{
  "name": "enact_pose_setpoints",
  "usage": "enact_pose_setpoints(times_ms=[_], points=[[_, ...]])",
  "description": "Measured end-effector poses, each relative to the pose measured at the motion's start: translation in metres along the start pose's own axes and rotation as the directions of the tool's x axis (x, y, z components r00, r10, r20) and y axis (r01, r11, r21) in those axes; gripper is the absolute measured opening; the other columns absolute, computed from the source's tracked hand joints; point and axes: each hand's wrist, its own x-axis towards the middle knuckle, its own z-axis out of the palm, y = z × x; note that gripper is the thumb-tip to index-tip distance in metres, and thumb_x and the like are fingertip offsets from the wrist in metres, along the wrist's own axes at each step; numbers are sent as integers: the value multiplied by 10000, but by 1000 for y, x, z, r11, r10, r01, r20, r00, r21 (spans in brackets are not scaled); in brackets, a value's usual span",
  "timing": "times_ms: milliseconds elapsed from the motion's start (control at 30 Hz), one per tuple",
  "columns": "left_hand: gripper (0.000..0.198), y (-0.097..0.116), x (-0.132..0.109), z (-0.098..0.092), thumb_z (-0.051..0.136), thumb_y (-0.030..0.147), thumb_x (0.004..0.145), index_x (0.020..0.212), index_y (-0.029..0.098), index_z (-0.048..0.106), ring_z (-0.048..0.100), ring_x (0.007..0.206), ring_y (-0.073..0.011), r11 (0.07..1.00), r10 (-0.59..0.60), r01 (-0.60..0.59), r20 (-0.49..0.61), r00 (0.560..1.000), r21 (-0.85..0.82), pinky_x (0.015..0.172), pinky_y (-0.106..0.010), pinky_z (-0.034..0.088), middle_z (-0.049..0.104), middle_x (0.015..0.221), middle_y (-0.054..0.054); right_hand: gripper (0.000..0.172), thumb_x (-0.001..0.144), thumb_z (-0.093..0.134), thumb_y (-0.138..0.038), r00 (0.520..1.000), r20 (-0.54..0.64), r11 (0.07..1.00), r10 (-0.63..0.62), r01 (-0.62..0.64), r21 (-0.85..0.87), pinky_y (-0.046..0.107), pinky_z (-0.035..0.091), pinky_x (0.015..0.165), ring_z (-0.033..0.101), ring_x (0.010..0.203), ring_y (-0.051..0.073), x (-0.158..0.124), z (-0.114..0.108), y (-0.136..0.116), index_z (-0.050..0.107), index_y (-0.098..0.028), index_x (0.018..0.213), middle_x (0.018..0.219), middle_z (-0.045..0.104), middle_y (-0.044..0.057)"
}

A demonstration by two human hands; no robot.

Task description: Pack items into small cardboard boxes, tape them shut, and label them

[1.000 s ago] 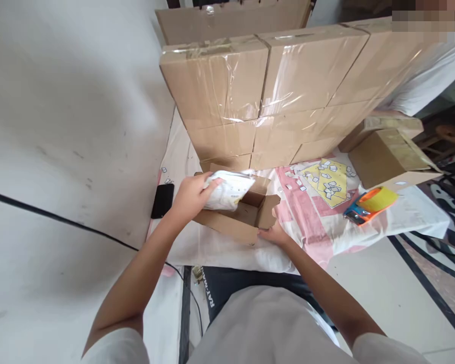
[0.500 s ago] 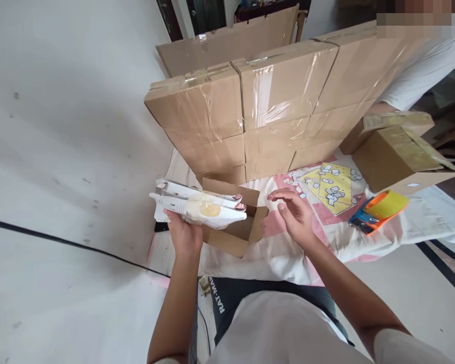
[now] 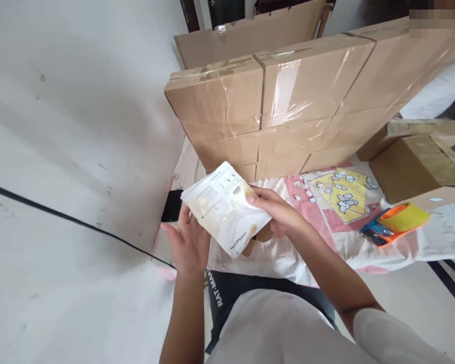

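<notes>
My right hand (image 3: 276, 208) grips the right edge of a stack of white pouches (image 3: 227, 210), thumb on top. The top pouch has small print, a barcode and the word "NutriMotion". At the stack's lower left, my left hand (image 3: 191, 240) is open, palm up and thumb spread, with its fingertips at or just under the pouch edge. Beneath the stack, a small open cardboard box (image 3: 264, 234) is mostly hidden; only brown flaps show.
A tall wall of taped cardboard (image 3: 296, 96) stands along the back of the cloth-covered table. A black phone (image 3: 171, 206) lies at the left. To the right are a tape dispenser (image 3: 396, 225) with yellow tape and cardboard boxes (image 3: 413, 169). Part of another person's white sleeve (image 3: 438, 96) shows behind.
The pouches have turned from edge-on to printed face up. My right hand has come in and taken their right side, while my left hand has loosened its hold and opened.
</notes>
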Motion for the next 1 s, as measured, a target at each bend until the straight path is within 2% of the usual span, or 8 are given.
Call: enact_pose_setpoints(times_ms=[200,400,567,633,700,767,867,1000], points=[[444,-9,-10,-13,700,539,847,1188,256,663,687,1132,-253,975,27,-29,9,1000,218,942,-391,584,725,1222,-101,487,837,709,-598,989,-145,995,18,-4,100,328,572,723,706,943,271,-4,0,33,721,-196,1112,1058,753,92],[280,-4,-11,-5,720,407,864,1114,281,721,722,969,-204,861,106,-64,-55,993,504,839,-314,598,774,1079,-25,556,936,579,-568,994,-75,993,-86,79,-92,465,538,1024,596,1288,314,-11,7,41,537,-262,1399,1399,628,105],[213,12,6,-19,585,346,956,1101,284,729,699,955,-194,504,321,-312,160,933,806,862,-334,553,771,1062,-15,609,987,542,-405,867,-282,897,-412,332,-290,548,413,1163,423,1459,279,-30,7,39,304,-351,1545,1579,427,90],[228,20,17,-23,538,290,980,1134,274,706,686,1004,-196,349,350,-442,323,879,826,880,-345,523,769,1105,-21,565,1004,501,-365,770,-353,829,-531,385,-406,591,372,1181,426,1453,286,-40,5,37,312,-362,1536,1559,441,93],[238,27,32,-25,509,240,990,1146,265,686,677,1028,-195,206,345,-556,472,812,805,899,-366,485,771,1124,-19,518,992,517,-351,756,-308,755,-577,351,-554,630,323,1196,427,1443,309,-47,4,36,389,-361,1495,1515,486,93],[248,30,51,-28,483,217,997,1146,266,675,670,1044,-195,116,271,-647,602,751,754,927,-388,450,770,1144,-11,501,951,591,-346,821,-209,682,-531,268,-680,648,298,1200,390,1455,333,-50,3,40,474,-357,1437,1502,496,91],[267,26,82,-35,437,242,1013,1136,269,673,664,1070,-196,176,26,-707,715,698,684,946,-390,442,760,1171,-14,575,898,654,-327,906,-183,673,-383,137,-727,612,443,1103,327,1480,352,-49,2,50,479,-353,1445,1586,371,86],[311,11,107,-47,393,271,1009,1137,273,676,671,1042,-180,276,-252,-630,687,682,726,897,-331,494,750,1155,-20,691,896,620,-307,895,-310,753,-320,42,-656,467,589,893,369,1445,338,-48,-1,67,357,-353,1533,1627,259,91]])
